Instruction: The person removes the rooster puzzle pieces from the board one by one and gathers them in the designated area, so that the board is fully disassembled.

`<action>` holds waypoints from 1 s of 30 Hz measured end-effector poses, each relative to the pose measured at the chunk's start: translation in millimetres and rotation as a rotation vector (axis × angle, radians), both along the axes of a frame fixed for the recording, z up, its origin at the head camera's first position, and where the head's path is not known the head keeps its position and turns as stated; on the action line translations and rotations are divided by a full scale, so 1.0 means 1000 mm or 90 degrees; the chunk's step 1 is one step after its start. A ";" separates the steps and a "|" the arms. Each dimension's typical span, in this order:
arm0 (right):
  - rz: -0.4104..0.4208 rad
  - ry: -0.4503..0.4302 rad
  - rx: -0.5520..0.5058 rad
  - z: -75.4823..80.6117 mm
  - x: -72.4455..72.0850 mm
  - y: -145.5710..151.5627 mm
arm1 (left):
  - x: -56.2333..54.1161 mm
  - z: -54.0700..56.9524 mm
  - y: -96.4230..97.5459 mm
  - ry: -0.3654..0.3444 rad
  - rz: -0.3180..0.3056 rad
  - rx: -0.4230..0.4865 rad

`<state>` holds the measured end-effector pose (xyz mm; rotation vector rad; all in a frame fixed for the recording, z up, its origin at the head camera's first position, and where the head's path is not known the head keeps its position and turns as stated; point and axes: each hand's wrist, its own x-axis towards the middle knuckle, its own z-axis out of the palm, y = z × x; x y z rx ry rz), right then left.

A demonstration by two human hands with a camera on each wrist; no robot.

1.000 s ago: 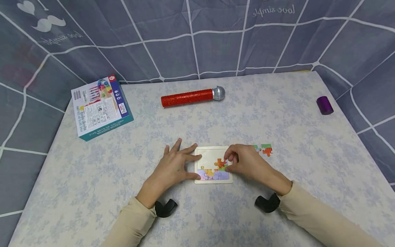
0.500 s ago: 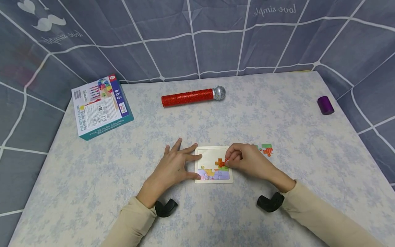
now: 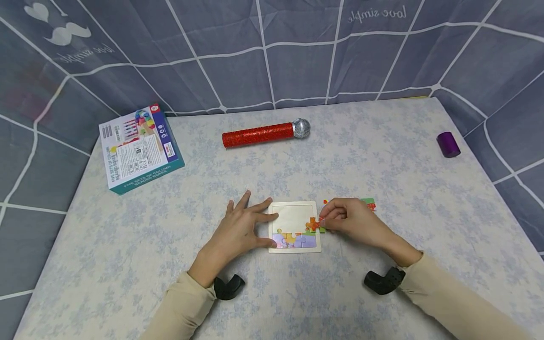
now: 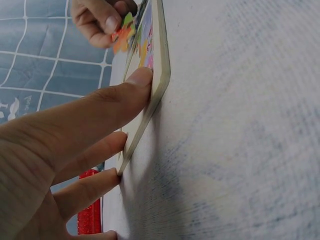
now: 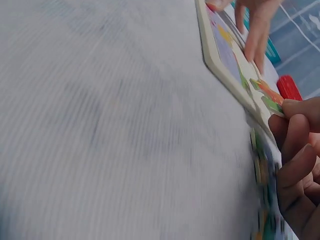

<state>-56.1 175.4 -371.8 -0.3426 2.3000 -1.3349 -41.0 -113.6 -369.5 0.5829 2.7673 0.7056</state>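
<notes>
A small jigsaw tray [image 3: 293, 250] with a pale rim lies flat on the table, and fitted pieces [image 3: 291, 240] in purple and yellow line its lower edge. My left hand [image 3: 235, 229] rests on the tray's left rim, fingers spread and thumb at the lower left corner. Between thumb and fingertips my right hand [image 3: 354, 222] pinches an orange, red and green jigsaw piece [image 3: 313, 224] over the tray's right rim. The piece is seen held off the tray in the left wrist view. Loose jigsaw pieces [image 3: 369, 203], partly hidden by the right hand, lie to the right.
A red glittery microphone [image 3: 259, 135] lies behind the tray. At the back left is a boxed bead set [image 3: 140, 148], and a purple cylinder [image 3: 448, 144] sits near the right edge. A blue grid-patterned curtain [image 3: 297, 66] hangs behind the table.
My right hand has shifted right with the pinched jigsaw piece, which moved from inside the tray to over its right rim. The left hand has stayed in place.
</notes>
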 end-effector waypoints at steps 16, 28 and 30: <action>-0.128 -0.053 0.035 0.005 0.016 0.077 | 0.001 0.001 0.000 -0.004 -0.001 -0.014; -0.157 -0.038 0.072 0.004 0.021 0.103 | 0.001 0.001 0.000 -0.003 -0.002 -0.013; -0.159 -0.030 0.085 0.003 0.020 0.101 | 0.001 0.001 0.001 -0.003 -0.003 -0.014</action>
